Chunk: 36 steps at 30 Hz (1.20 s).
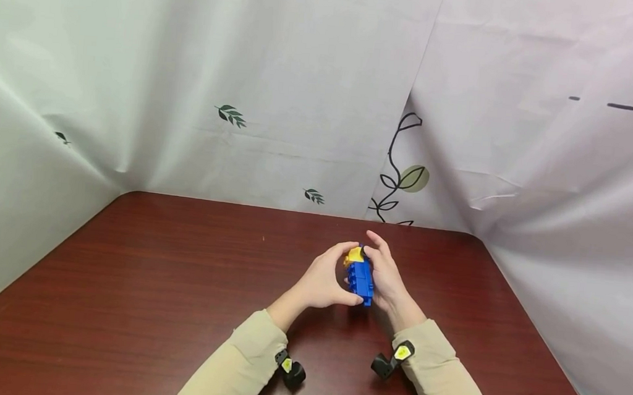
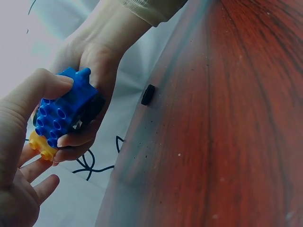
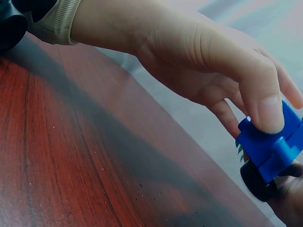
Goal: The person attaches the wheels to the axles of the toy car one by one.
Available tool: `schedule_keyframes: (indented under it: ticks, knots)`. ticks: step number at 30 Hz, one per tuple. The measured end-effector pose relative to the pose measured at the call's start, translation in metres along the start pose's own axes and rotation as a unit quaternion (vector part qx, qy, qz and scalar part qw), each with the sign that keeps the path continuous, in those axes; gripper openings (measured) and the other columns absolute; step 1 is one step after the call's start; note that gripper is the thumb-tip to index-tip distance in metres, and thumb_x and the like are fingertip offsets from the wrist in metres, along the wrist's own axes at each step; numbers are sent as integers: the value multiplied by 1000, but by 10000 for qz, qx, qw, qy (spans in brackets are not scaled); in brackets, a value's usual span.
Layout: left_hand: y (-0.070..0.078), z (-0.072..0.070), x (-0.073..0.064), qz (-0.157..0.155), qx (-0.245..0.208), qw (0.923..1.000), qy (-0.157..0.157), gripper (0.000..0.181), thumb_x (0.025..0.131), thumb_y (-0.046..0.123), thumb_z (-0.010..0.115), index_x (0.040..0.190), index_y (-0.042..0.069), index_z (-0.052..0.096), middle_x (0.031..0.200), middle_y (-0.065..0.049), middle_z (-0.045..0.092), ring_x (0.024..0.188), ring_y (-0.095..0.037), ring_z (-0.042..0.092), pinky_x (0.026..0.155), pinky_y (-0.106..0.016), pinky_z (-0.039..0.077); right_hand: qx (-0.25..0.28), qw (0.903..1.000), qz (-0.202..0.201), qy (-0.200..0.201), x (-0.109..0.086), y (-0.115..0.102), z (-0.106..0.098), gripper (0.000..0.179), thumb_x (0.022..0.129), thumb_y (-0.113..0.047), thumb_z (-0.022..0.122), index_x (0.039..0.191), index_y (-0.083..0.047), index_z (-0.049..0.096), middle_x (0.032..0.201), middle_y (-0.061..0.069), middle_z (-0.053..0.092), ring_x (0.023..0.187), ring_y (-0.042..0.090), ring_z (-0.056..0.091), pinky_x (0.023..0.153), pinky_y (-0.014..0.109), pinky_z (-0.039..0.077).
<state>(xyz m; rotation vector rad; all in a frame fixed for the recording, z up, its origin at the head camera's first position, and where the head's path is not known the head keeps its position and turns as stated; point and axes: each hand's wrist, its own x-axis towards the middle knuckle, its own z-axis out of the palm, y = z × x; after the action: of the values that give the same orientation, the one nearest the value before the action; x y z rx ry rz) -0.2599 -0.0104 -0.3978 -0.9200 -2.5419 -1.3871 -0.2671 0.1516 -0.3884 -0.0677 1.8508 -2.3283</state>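
Observation:
A blue toy vehicle (image 1: 361, 280) built of studded blocks is held up between both hands over the table. A yellow block (image 2: 43, 145) sits at one end, and a black wheel (image 3: 255, 182) shows on its underside in the right wrist view. The left hand (image 1: 322, 280) spans the toy lengthwise, thumb at its near end and fingers at the yellow end. From the other side, the right hand (image 1: 389, 284) grips it, with the thumb pressed on the blue part in the right wrist view. The palms partly hide the toy's sides.
The reddish-brown wooden table (image 1: 175, 285) reaches back to a white printed cloth (image 1: 302, 97), which also hangs along both sides. A small black piece (image 2: 148, 95) shows near the table edge in the left wrist view.

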Motion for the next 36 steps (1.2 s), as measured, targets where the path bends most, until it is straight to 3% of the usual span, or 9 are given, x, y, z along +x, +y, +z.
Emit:
schedule_keyframes:
  ticks: [9, 14, 17, 20, 23, 25, 31, 36]
  knots:
    - [3, -2, -1, 87, -14, 9999, 47, 96, 63, 30, 85, 143, 14, 35, 140, -3, 48, 124, -19, 49, 102, -42, 45, -5, 9998, -156, -135, -1, -2, -2, 47, 103, -21, 35, 145, -34, 18, 121, 14, 40, 83, 21, 62, 70, 42, 58]
    - [-1, -4, 0, 20, -224, 9997, 1, 97, 65, 30, 85, 145, 13, 34, 140, -5, 48, 125, -20, 48, 103, -44, 43, -132, 9996, -155, -178, 0, -1, -3, 52, 102, -25, 39, 147, -33, 14, 123, 17, 40, 85, 21, 63, 71, 39, 58]
    - [-5, -4, 1, -72, -332, 9994, -63, 97, 66, 30, 85, 146, 12, 31, 142, -6, 46, 128, -22, 46, 104, -47, 41, -366, 9992, -38, -175, 2, 1, -4, 56, 101, -32, 42, 149, -32, 13, 134, 18, 36, 96, 23, 60, 78, 36, 56]
    - [-8, -4, 1, -132, -413, 9990, -143, 97, 68, 29, 83, 147, 13, 30, 145, -8, 43, 130, -27, 44, 104, -50, 40, -778, 9967, 18, -245, 4, 3, -6, 57, 101, -38, 40, 150, -28, 13, 146, 15, 26, 117, 29, 50, 96, 38, 49]
    - [-10, -5, 1, -183, -428, 9989, -107, 96, 69, 29, 83, 147, 16, 29, 145, -8, 42, 131, -28, 43, 104, -51, 40, -1337, 9905, -128, -286, 8, 3, -9, 59, 100, -43, 38, 150, -20, 16, 151, 15, 25, 131, 35, 40, 108, 47, 37]
    - [-10, -6, 2, -231, -448, 9987, -48, 95, 69, 28, 82, 147, 18, 29, 145, -7, 43, 130, -27, 44, 105, -49, 40, -1654, 9856, -242, -266, 10, 2, -13, 60, 100, -46, 37, 149, -16, 20, 150, 17, 29, 133, 39, 39, 108, 52, 35]
    - [-12, -7, 4, -315, -531, 9981, 0, 93, 70, 26, 82, 147, 18, 30, 144, -8, 44, 128, -26, 46, 105, -47, 40, -2251, 9735, -392, -76, 10, -4, -24, 59, 97, -47, 45, 141, -9, 39, 143, 17, 44, 128, 36, 48, 101, 51, 44]
    - [-16, -9, 1, -424, -548, 9976, -16, 92, 70, 25, 81, 146, 18, 30, 145, -8, 43, 127, -28, 46, 105, -49, 40, -2790, 9582, -629, -47, 8, -9, -33, 57, 95, -48, 49, 133, -5, 49, 137, 19, 50, 126, 36, 49, 100, 50, 44]
